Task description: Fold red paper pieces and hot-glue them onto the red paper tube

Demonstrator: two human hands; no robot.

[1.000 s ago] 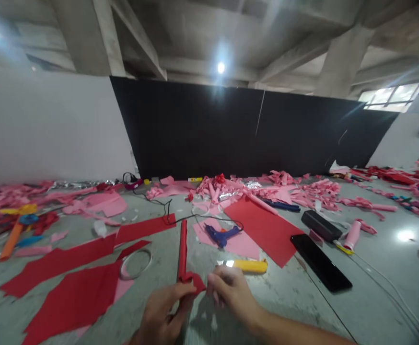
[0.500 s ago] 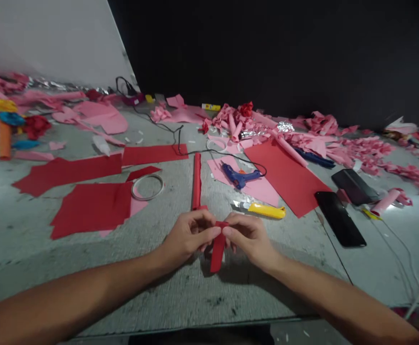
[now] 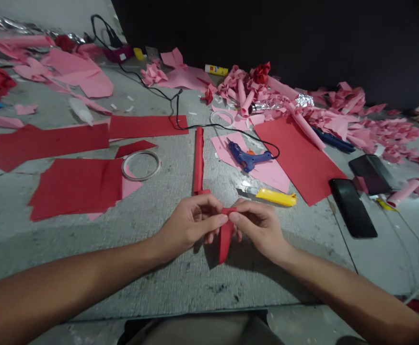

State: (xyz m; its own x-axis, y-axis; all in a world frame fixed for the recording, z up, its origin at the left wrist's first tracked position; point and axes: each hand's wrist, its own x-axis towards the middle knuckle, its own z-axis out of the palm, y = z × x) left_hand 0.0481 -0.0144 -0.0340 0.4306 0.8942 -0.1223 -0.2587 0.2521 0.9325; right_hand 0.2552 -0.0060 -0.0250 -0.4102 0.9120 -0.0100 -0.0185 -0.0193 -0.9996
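A narrow red paper strip (image 3: 225, 242) hangs down between my two hands, its top edge pinched at the front middle of the table. My left hand (image 3: 195, 223) grips it from the left with thumb and fingers. From the right, my right hand (image 3: 258, 225) pinches the same strip, the two thumbs nearly touching. Just beyond my hands lies a rolled red paper tube (image 3: 198, 160). A yellow box cutter (image 3: 276, 197) rests to the right, blade showing, and a blue glue gun (image 3: 247, 158) lies behind it on pink paper.
Red sheets (image 3: 76, 187) and a tape roll (image 3: 141, 165) lie left. At right are a large red sheet (image 3: 299, 163), a black phone (image 3: 353, 208) and a dark case (image 3: 369, 172). Crumpled pink paper (image 3: 349, 98) lines the back. A black cord (image 3: 227, 127) crosses the middle.
The view has tilted down and closer to the table. Both hands still pinch the red strip, whose hanging end now looks more curved.
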